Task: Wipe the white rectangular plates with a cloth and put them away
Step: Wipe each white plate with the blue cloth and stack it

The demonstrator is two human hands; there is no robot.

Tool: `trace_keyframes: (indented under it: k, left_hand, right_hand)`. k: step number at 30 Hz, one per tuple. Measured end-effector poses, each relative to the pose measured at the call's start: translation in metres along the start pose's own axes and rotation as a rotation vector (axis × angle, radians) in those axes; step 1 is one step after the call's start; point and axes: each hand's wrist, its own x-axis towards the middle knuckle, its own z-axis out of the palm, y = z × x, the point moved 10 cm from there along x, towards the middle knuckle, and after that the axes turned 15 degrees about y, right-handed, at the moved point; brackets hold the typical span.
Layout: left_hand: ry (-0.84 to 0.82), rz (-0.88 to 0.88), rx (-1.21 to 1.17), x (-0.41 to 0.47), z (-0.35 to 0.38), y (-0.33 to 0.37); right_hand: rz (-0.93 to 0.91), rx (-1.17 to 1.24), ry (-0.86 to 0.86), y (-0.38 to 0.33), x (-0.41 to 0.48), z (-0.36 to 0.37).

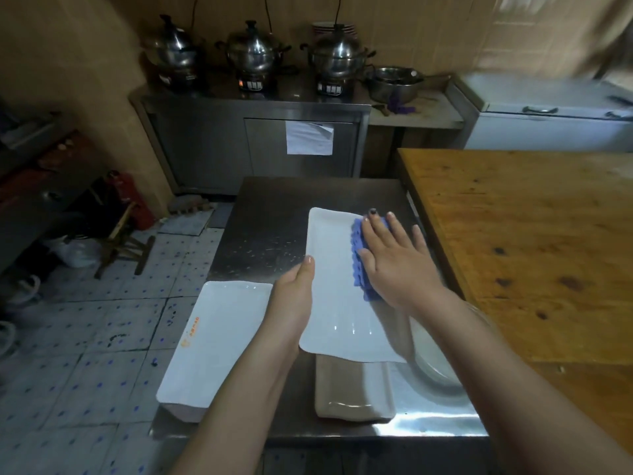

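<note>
My right hand (394, 258): fingers spread flat, pressing blue cloth (358, 241) onto white plate (332, 286) over steel table (267, 228); my left hand (294, 296): gripping that plate's left edge; second white plate (212, 341) lying left.

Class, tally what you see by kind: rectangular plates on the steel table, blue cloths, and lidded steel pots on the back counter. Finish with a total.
Rectangular plates: 3
Blue cloths: 1
Lidded steel pots: 3
Total: 7
</note>
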Motion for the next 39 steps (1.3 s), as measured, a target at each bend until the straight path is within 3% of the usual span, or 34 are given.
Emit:
trace_keyframes:
  k: [7, 14, 17, 20, 28, 31, 36, 39]
  left_hand:
    - [0.031, -0.021, 0.011, 0.018, -0.023, 0.004]
    - [-0.010, 0.010, 0.058, 0.015, -0.018, 0.000]
    - [0.028, 0.009, 0.025, 0.018, -0.021, 0.006]
    - [0.042, 0.034, 0.026, 0.015, -0.010, 0.010]
    - [-0.005, 0.023, 0.120, 0.001, 0.019, -0.006]
    - [0.031, 0.053, 0.135, 0.004, 0.017, -0.001]
    - [0.071, 0.042, 0.001, -0.001, 0.017, -0.001]
    - [0.083, -0.009, -0.069, -0.004, 0.014, -0.002]
  right_hand:
    - [-0.023, 0.003, -0.012, -0.046, -0.062, 0.001]
    - [0.138, 0.045, 0.022, -0.021, -0.009, 0.000]
    - [0.060, 0.044, 0.090, -0.033, -0.031, -0.002]
    - [-0.007, 0.098, 0.020, -0.038, -0.066, 0.012]
    - [0.181, 0.084, 0.080, 0.004, -0.003, 0.007]
    - [0.204, 0.219, 0.035, -0.011, -0.007, 0.016]
    - [0.061, 0.539, -0.008, -0.066, -0.045, 0.008]
    - [-0.046, 0.497, -0.024, -0.078, -0.066, -0.003]
